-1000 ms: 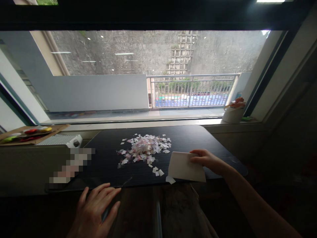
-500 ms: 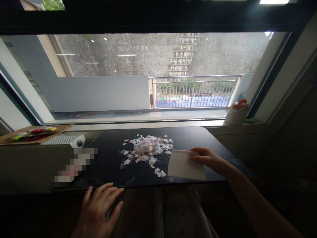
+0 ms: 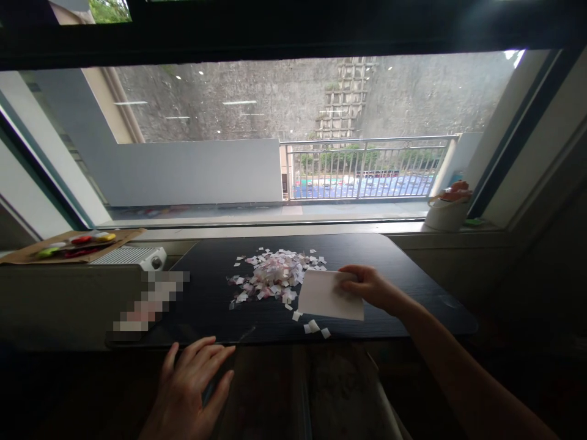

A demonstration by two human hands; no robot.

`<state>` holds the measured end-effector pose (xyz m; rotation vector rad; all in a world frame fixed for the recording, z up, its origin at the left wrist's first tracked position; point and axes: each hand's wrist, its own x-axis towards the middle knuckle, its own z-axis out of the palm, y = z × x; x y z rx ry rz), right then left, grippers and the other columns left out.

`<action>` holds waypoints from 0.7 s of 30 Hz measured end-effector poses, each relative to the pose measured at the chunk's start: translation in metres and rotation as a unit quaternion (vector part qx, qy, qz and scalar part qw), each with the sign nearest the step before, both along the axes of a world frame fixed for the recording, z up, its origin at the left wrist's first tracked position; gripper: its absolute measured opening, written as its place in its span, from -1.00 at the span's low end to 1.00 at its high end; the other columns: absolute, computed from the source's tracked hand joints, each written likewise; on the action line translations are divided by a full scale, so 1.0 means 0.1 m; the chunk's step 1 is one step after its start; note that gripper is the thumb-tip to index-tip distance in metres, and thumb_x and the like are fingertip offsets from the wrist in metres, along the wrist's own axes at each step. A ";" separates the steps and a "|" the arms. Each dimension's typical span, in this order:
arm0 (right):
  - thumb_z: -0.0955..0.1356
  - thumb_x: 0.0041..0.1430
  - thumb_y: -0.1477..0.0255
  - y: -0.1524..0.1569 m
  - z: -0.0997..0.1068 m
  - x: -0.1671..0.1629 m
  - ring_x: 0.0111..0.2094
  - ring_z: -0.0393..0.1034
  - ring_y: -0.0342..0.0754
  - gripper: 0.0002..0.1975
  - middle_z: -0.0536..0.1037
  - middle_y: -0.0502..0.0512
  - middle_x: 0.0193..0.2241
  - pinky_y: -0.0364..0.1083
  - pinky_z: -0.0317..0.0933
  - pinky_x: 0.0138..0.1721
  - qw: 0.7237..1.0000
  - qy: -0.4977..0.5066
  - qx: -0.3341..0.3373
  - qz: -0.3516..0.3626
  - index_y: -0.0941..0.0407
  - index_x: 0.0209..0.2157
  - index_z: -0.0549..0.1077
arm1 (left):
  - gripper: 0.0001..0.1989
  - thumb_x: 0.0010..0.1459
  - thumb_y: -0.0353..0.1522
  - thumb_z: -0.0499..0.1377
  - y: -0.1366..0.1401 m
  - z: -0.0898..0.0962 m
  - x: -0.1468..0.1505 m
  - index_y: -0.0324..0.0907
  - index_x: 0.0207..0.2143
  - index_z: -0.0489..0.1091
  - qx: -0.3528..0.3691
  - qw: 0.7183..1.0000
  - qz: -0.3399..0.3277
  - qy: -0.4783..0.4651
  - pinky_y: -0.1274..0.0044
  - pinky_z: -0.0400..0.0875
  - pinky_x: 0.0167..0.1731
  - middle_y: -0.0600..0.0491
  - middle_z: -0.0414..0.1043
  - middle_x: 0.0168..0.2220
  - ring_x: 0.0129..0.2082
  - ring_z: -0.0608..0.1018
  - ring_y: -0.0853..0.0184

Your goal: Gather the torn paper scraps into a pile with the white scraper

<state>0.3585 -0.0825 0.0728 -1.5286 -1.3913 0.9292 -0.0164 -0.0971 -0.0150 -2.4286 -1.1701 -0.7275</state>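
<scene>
The white card [image 3: 321, 299] was over the black table [image 3: 389, 253], pinched by the right hand [image 3: 364, 286] near its two o'clock corner. Paper scraps [image 3: 275, 274] lay heaped at ten o'clock from it. At eight, the left hand [image 3: 197, 376] spread its fingers loosely; at two, a white pot [image 3: 444, 215] stood on the windowsill [image 3: 298, 231].

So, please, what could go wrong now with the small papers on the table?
A few loose pieces lie near the front edge of the table, so they might fall off. The card in the right hand is close to the pile, so a quick move could scatter it.
</scene>
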 end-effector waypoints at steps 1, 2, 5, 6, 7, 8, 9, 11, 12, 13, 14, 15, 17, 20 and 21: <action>0.38 -0.13 0.44 0.03 -0.01 -0.03 -0.46 0.40 -0.09 -0.68 0.54 0.03 -0.45 -0.14 0.27 -0.43 1.000 0.000 -0.001 0.008 0.19 -0.24 0.50 | -0.73 0.09 -0.27 0.08 0.00 -0.01 0.00 0.03 -0.14 0.42 -0.002 1.000 0.000 -0.003 0.25 -0.04 0.11 0.11 0.54 -0.19 -0.09 0.48 0.21; 0.38 -0.12 0.45 0.05 -0.02 -0.06 -0.46 0.39 -0.10 -0.69 0.54 0.02 -0.45 -0.15 0.27 -0.44 1.000 0.000 -0.004 0.016 0.18 -0.24 0.50 | -0.73 0.09 -0.27 0.08 0.01 -0.01 -0.01 0.03 -0.14 0.43 0.000 1.000 -0.001 -0.007 0.24 -0.04 0.11 0.11 0.54 -0.19 -0.08 0.48 0.21; 0.38 -0.14 0.47 0.06 -0.02 -0.01 -0.48 0.39 -0.12 -0.74 0.54 0.00 -0.48 -0.16 0.25 -0.47 0.999 -0.002 -0.017 0.045 0.18 -0.30 0.51 | -0.73 0.11 -0.25 0.06 0.00 0.02 -0.03 0.03 -0.15 0.44 0.005 1.000 0.000 -0.012 0.23 -0.02 0.11 0.10 0.55 -0.20 -0.10 0.49 0.20; 0.39 -0.16 0.47 0.04 -0.01 0.04 -0.49 0.39 -0.12 -0.75 0.54 0.00 -0.50 -0.17 0.25 -0.48 0.998 -0.001 -0.023 0.051 0.18 -0.33 0.52 | -0.73 0.11 -0.24 0.06 -0.01 0.04 -0.04 0.03 -0.16 0.45 0.004 1.000 0.003 -0.011 0.24 -0.01 0.10 0.10 0.55 -0.21 -0.11 0.49 0.20; 0.39 -0.17 0.47 0.02 0.00 0.10 -0.50 0.39 -0.12 -0.76 0.54 -0.01 -0.51 -0.17 0.24 -0.49 0.998 0.001 -0.028 0.052 0.18 -0.35 0.52 | -0.73 0.10 -0.23 0.06 -0.01 0.06 -0.04 0.02 -0.17 0.45 0.002 1.000 0.005 -0.010 0.24 0.00 0.10 0.11 0.55 -0.21 -0.12 0.50 0.20; 0.40 -0.18 0.47 0.00 0.01 0.16 -0.50 0.39 -0.12 -0.76 0.54 -0.01 -0.51 -0.17 0.24 -0.49 0.998 0.004 -0.032 0.050 0.18 -0.35 0.52 | -0.74 0.10 -0.22 0.06 -0.02 0.08 -0.03 0.02 -0.18 0.45 0.000 1.000 0.005 -0.008 0.26 0.01 0.09 0.11 0.56 -0.22 -0.12 0.50 0.21; 0.41 -0.19 0.47 -0.02 0.02 0.22 -0.50 0.40 -0.12 -0.75 0.54 -0.01 -0.51 -0.17 0.25 -0.49 0.998 0.008 -0.034 0.045 0.18 -0.35 0.53 | -0.74 0.10 -0.22 0.06 -0.03 0.09 -0.02 0.02 -0.18 0.45 0.002 1.000 0.004 -0.007 0.26 0.02 0.08 0.11 0.56 -0.23 -0.13 0.51 0.21; 0.42 -0.19 0.46 -0.04 0.02 0.29 -0.48 0.41 -0.11 -0.73 0.56 0.00 -0.49 -0.16 0.27 -0.47 0.999 0.021 -0.034 0.030 0.17 -0.33 0.53 | -0.75 0.09 -0.23 0.07 -0.03 0.11 0.00 0.02 -0.19 0.44 0.014 1.000 -0.004 -0.007 0.27 0.02 0.06 0.12 0.56 -0.24 -0.15 0.51 0.21; 0.42 -0.19 0.46 -0.03 0.01 0.31 -0.48 0.42 -0.10 -0.72 0.57 0.00 -0.48 -0.16 0.28 -0.46 0.999 0.028 -0.033 0.023 0.17 -0.32 0.53 | -0.76 0.09 -0.24 0.08 -0.03 0.11 0.01 0.02 -0.19 0.44 0.021 1.000 -0.010 -0.006 0.28 0.02 0.06 0.13 0.56 -0.24 -0.15 0.52 0.22; 0.43 -0.20 0.46 -0.02 0.00 0.31 -0.47 0.42 -0.10 -0.72 0.57 0.00 -0.48 -0.16 0.28 -0.45 0.999 0.033 -0.033 0.016 0.16 -0.32 0.53 | -0.76 0.08 -0.24 0.09 -0.03 0.12 0.02 0.03 -0.18 0.43 0.026 1.000 -0.016 -0.005 0.28 0.02 0.05 0.14 0.56 -0.24 -0.16 0.52 0.22; 0.43 -0.20 0.47 0.00 -0.02 0.31 -0.47 0.42 -0.10 -0.72 0.57 0.01 -0.47 -0.16 0.28 -0.45 0.999 0.038 -0.035 0.011 0.17 -0.32 0.53 | -0.75 0.08 -0.24 0.09 -0.03 0.12 0.02 0.03 -0.18 0.43 0.029 0.999 -0.021 -0.005 0.29 0.03 0.05 0.14 0.56 -0.24 -0.16 0.52 0.22; 0.43 -0.21 0.47 0.02 -0.03 0.30 -0.47 0.42 -0.10 -0.72 0.57 0.01 -0.48 -0.16 0.27 -0.45 0.998 0.042 -0.040 0.009 0.17 -0.33 0.54 | -0.74 0.08 -0.23 0.09 -0.02 0.12 0.02 0.03 -0.17 0.43 0.030 0.999 -0.023 -0.004 0.29 0.03 0.05 0.14 0.56 -0.23 -0.16 0.52 0.22; 0.44 -0.23 0.48 0.03 -0.06 0.28 -0.47 0.42 -0.10 -0.73 0.57 0.01 -0.48 -0.16 0.26 -0.46 0.997 0.054 -0.056 0.015 0.18 -0.35 0.53 | -0.74 0.09 -0.21 0.08 -0.02 0.12 0.01 0.03 -0.15 0.42 0.025 0.999 -0.022 -0.001 0.29 0.04 0.05 0.14 0.55 -0.22 -0.14 0.51 0.22; 0.46 -0.25 0.47 0.01 -0.05 0.29 -0.48 0.42 -0.10 -0.73 0.58 0.02 -0.48 -0.16 0.26 -0.45 0.991 0.080 -0.096 0.044 0.19 -0.37 0.53 | -0.73 0.10 -0.20 0.08 -0.02 0.12 -0.03 0.04 -0.15 0.43 0.018 1.000 -0.012 0.005 0.28 0.03 0.06 0.13 0.55 -0.22 -0.14 0.51 0.21; 0.46 -0.25 0.46 -0.01 -0.05 0.31 -0.48 0.42 -0.11 -0.73 0.58 0.02 -0.49 -0.16 0.26 -0.45 0.990 0.085 -0.103 0.047 0.19 -0.37 0.53 | -0.73 0.09 -0.20 0.08 -0.02 0.12 -0.04 0.04 -0.16 0.43 0.019 1.000 -0.012 0.008 0.29 0.03 0.06 0.13 0.55 -0.22 -0.14 0.51 0.21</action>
